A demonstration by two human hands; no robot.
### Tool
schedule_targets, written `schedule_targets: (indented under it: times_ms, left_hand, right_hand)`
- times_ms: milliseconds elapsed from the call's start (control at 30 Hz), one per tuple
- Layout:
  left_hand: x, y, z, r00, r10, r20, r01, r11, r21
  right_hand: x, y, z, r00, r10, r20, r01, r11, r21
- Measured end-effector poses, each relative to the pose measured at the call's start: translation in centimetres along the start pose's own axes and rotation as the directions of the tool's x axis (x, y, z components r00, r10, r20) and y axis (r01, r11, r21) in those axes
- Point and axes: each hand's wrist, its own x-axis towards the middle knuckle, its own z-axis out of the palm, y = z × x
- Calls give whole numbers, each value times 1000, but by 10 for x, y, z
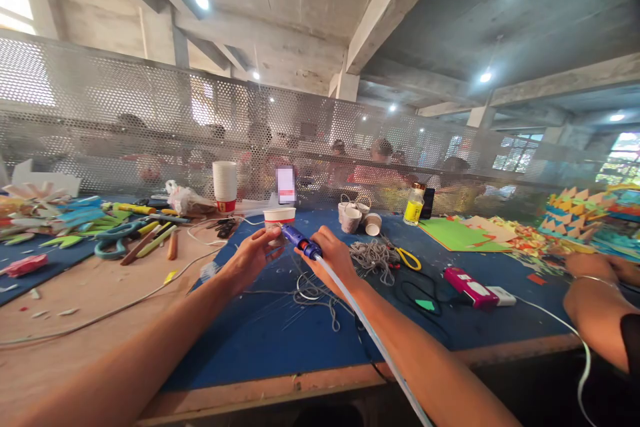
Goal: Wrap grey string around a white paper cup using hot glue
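No lettering can be read anywhere in the view; the red band on the stacked white paper cups (225, 185) carries print too small to make out. The right hand (333, 255) is closed around a blue plastic hot glue gun (300, 240), whose nozzle points left toward a white paper cup (279, 217) with a red rim band, while a long translucent glue stick (365, 327) runs back from the gun over the right forearm. The left hand (253, 255) has its fingers curled at the lower part of that cup, just beside the gun's tip; how firmly it holds the cup is unclear. Both hands hover above a blue felt-like mat (280, 340) laid on a bare plywood table (75, 307). Near the right hand lies a tangle of grey twine (373, 255) and yellow-handled scissors (407, 257). Farther back stand small cups with string handles (353, 215) and a yellow plastic bottle (414, 205). A pink and white device (470, 287) lies to the right, near another person's arm with a thin bangle (595, 300). A perforated metal screen (150, 120) rises behind the table.
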Motion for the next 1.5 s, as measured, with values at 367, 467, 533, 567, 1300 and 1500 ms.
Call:
schedule_targets:
  times_ms: [367, 467, 533, 567, 1300, 1500]
  left_hand:
    - [1, -2, -3, 1000, 10, 0, -10, 1000, 3]
    - [1, -1, -2, 1000, 7, -4, -7, 1000, 7]
    - [0, 0, 0, 1000, 6, -8, -6, 1000, 14]
    - [0, 0, 0, 1000, 8, -11, -7, 1000, 15]
    - [-2, 0, 0, 1000, 3, 15, -3, 1000, 17]
    - [-1, 0, 0, 1000, -4, 2, 4, 1000, 10]
  right_hand:
    - [0, -3, -3, 1000, 17, 15, -17, 1000, -21]
    - [0, -3, -3, 1000, 16, 14, -16, 1000, -24]
    - [0, -2, -3, 1000, 15, 13, -14, 1000, -25]
    - [0, -2, -3, 1000, 15, 12, -15, 1000, -26]
    - [0, -2, -2, 1000, 3, 0, -3, 997, -83]
    - [0, 0, -1, 1000, 5, 0, -5, 995, -97]
